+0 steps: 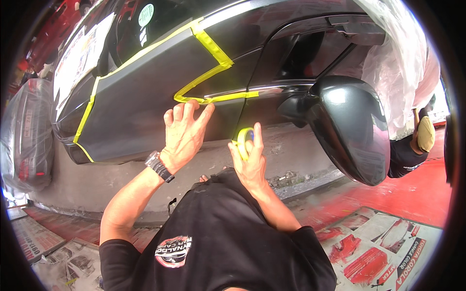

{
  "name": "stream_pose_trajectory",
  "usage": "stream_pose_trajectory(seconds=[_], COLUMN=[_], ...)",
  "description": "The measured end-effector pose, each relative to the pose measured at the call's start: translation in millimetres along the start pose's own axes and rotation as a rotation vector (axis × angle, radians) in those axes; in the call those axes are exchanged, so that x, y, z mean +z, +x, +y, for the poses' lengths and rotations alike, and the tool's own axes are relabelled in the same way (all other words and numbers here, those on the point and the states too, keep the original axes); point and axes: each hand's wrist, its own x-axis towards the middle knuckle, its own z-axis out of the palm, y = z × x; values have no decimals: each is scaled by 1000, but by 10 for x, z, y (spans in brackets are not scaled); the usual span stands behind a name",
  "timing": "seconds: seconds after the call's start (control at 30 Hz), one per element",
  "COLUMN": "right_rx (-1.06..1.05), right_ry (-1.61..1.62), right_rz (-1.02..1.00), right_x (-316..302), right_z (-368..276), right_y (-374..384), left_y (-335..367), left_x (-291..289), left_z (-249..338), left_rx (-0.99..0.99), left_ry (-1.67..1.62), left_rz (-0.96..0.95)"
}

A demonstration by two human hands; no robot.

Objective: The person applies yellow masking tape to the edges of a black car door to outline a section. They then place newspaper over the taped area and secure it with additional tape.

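While red floor [422, 194] is seen lower right, upper-left bodywork [141, 109] is touched by the loosely spread left hand [184, 138], the tape roll [241, 144] pinched by the right hand [251, 169].

Into a car body workshop we go, and the signs come fast: 1 black car [145, 104] edged with yellow tape [212, 47], clear plastic sheeting [391, 46] bunched near it, another vehicle [30, 133] wrapped at left! Below, a red floor [424, 182] carries a banner [366, 228] of car pictures!

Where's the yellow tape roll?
In the head view, just right of centre, the yellow tape roll is in the right hand, left of the car mirror.
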Motion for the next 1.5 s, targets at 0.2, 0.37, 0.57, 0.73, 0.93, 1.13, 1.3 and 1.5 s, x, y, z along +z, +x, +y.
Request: stream_pose_trajectory(seconds=[0.2, 0.37, 0.57, 0.73, 0.93, 1.13, 1.3, 1.5], right_rx=[619, 606, 610, 657, 459, 566, 512, 615], right_ry=[429, 372, 327, 268, 181, 322, 363, 330], right_rz=[-162, -181, -180, -156, -35, -141, -31, 11], right_x=[-47, -54, 123, 337, 430, 425, 500, 290], right_z=[67, 138, -83, -243, -465, -448, -333, -308], right_y=[-253, -369, -371, -568, -690, -713, -798, -774], left_y=[-72, -97, -40, 76, 76, 98, 229, 426], left_x=[-151, -352, -463, -577, -696, -661, -600, -203], left_z=[-14, -337, -584, -807, -911, -865, -1041, -953], left_rx=[-44, 45, 141, 263, 356, 380, 368, 220], left_ry=[18, 109, 82, 86, 120, 123, 111, 94], left_rz=[-56, -94, -105, -124, -84, -141, -41, 479])
